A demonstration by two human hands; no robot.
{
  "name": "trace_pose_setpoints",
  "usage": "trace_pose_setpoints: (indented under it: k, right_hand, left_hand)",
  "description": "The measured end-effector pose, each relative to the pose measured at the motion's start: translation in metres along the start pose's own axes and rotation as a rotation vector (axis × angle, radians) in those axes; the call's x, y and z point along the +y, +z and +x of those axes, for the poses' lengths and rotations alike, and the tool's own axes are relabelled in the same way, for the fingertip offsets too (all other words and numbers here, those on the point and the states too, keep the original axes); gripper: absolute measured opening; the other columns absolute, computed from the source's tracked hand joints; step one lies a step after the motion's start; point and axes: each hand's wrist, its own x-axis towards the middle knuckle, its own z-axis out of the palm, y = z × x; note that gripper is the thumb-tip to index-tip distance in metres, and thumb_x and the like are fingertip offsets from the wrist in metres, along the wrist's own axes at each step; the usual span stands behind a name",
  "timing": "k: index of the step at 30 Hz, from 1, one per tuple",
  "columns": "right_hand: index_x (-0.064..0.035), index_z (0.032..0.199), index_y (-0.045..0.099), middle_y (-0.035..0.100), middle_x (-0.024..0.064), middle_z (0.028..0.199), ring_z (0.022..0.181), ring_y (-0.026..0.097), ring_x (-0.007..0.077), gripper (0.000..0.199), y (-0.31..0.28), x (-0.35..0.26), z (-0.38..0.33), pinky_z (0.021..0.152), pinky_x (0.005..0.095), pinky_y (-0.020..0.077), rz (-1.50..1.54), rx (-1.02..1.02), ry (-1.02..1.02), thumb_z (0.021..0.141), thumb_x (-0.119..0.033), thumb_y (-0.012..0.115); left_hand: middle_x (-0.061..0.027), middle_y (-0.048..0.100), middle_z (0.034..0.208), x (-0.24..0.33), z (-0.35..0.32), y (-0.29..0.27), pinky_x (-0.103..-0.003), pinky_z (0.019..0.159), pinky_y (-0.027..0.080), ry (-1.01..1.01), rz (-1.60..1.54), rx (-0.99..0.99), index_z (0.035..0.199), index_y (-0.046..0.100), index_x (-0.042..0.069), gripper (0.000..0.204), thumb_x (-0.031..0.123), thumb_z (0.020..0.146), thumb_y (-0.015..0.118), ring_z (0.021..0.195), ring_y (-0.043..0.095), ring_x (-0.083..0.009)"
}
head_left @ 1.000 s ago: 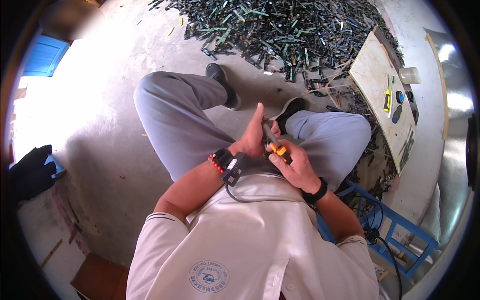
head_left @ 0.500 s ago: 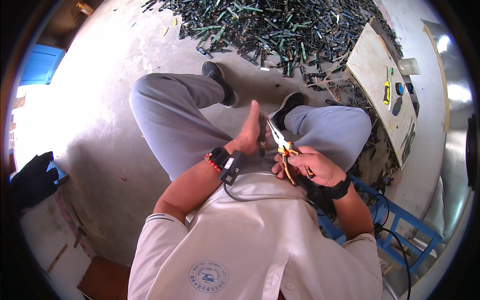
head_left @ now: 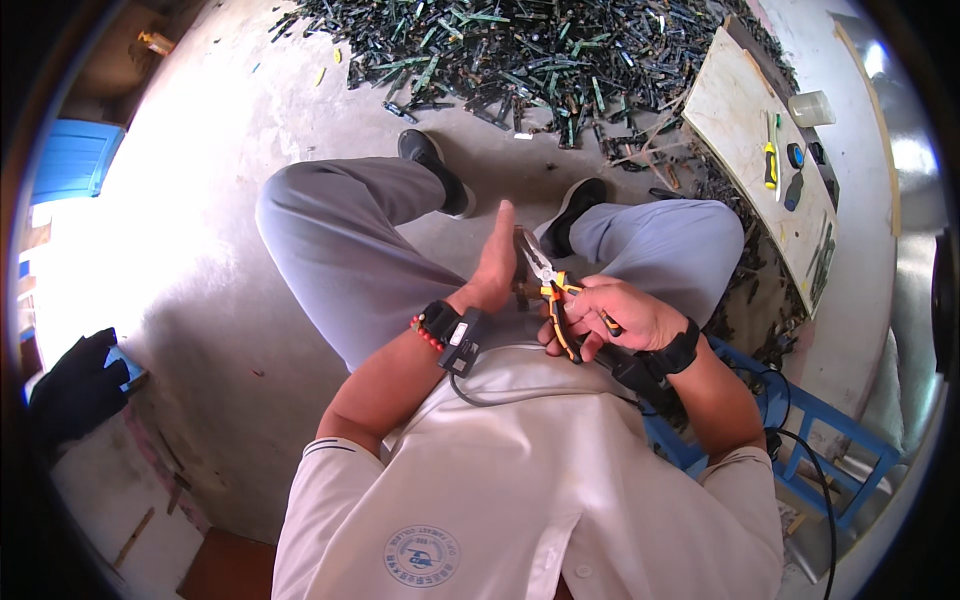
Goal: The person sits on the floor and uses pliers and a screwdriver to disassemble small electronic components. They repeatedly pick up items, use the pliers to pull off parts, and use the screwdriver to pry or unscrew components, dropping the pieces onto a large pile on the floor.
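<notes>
Since the earlier frame, we see the pliers (head_left: 556, 308) shift left, bringing their parted tips just beside the dark strip (head_left: 521, 280) in the left hand (head_left: 490, 272). That hand holds the strip with its thumb raised; the right hand (head_left: 632, 312) curls loosely round the pliers' spread handles. We judge the strip light, stiff, perhaps brittle, best gripped by its edges. The left fingers are mostly hidden; we cannot tell whether the tips touch the strip.
</notes>
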Motion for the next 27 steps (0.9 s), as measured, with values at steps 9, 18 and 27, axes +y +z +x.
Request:
trace_pose_setpoints:
  k: [9,18,27]
  right_hand:
    - [0.0029,0.106,0.061,0.071,0.0162,0.098,0.084,0.069,0.0211,0.03,0.006,0.006,0.011,0.057,0.0264,0.0527,0.059,-0.011,-0.013,0.093,-0.021,0.048]
    - [0.002,0.114,0.058,0.069,0.0182,0.103,0.087,0.069,0.0261,0.036,-0.002,0.01,0.013,0.057,0.0259,0.051,0.194,-0.095,-0.033,0.093,-0.022,0.043]
    - [0.0022,0.115,0.057,0.069,0.0184,0.104,0.087,0.068,0.0266,0.035,-0.002,0.018,0.015,0.056,0.0257,0.0502,0.341,-0.174,-0.049,0.094,-0.021,0.042]
  left_hand:
    - [-0.0024,0.052,0.066,-0.01,0.014,-0.007,-0.03,0.052,0.041,0.103,0.064,0.05,0.077,0.056,0.009,0.062,0.067,0.094,0.041,0.054,0.05,-0.0155]
    - [-0.0023,0.051,0.063,-0.003,0.012,-0.007,-0.029,0.053,0.042,0.112,0.072,0.054,0.073,0.054,0.009,0.057,0.058,0.097,0.041,0.055,0.05,-0.015]
    - [-0.0035,0.053,0.064,-0.002,0.009,-0.007,-0.029,0.054,0.042,0.085,0.03,0.009,0.071,0.054,0.008,0.055,0.055,0.096,0.041,0.055,0.051,-0.0158]
